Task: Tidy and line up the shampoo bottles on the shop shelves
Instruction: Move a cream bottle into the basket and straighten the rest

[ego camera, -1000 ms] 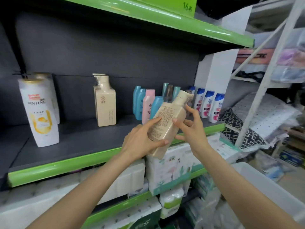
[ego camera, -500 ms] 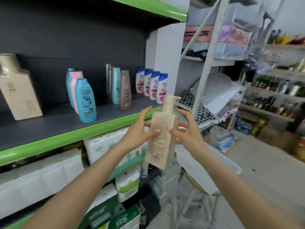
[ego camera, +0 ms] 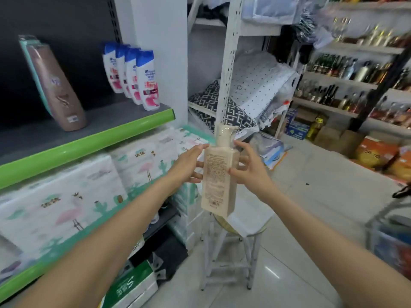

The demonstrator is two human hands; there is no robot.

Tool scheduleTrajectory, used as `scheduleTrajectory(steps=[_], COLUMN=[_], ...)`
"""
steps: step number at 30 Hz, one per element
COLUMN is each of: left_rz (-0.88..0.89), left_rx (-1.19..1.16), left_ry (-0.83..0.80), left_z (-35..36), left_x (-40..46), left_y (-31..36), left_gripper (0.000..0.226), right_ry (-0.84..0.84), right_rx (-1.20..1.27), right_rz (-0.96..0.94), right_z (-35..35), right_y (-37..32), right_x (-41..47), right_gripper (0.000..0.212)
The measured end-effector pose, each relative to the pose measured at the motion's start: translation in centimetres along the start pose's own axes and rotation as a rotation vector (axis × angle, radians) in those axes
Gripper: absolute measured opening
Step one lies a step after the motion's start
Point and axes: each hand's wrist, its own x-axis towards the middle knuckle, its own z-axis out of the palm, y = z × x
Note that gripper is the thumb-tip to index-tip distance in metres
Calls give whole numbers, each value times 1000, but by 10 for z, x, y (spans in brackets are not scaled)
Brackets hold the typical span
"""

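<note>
A beige pump bottle [ego camera: 219, 176] hangs upright in the air past the right end of the shelf, its printed back label facing me. My left hand [ego camera: 188, 165] holds its left side and my right hand [ego camera: 250, 168] holds its right side, fingers wrapped behind it. On the grey shelf with a green edge [ego camera: 93, 138] stand a brown bottle [ego camera: 59, 87], a teal bottle behind it, and a row of several white bottles with blue caps [ego camera: 139, 76] at the right end.
Packs of tissue paper [ego camera: 66, 196] fill the shelf below. A white stool [ego camera: 231, 252] stands on the tiled floor under the bottle. A white metal rack [ego camera: 229, 63] holds cushions and bedding. Shelves of bottles [ego camera: 355, 85] line the far right.
The view has swung to the right, away from the shelf. Both hands have carried the beige bottle off the shelf front and turned it upright over the stool.
</note>
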Motion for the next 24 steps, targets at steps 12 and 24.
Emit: scheduleTrajectory(steps=[12, 24], left_rz=[-67, -259], left_rx=[-13, 44], left_ry=[-87, -8], left_z=[57, 107], left_x=[182, 256], left_y=[-53, -120], left_gripper=[16, 35], right_ry=[54, -24], right_rx=[-31, -89], right_rz=[214, 336], right_z=[-40, -38], right_y=[113, 212], right_x=[120, 175], right_gripper=[48, 42])
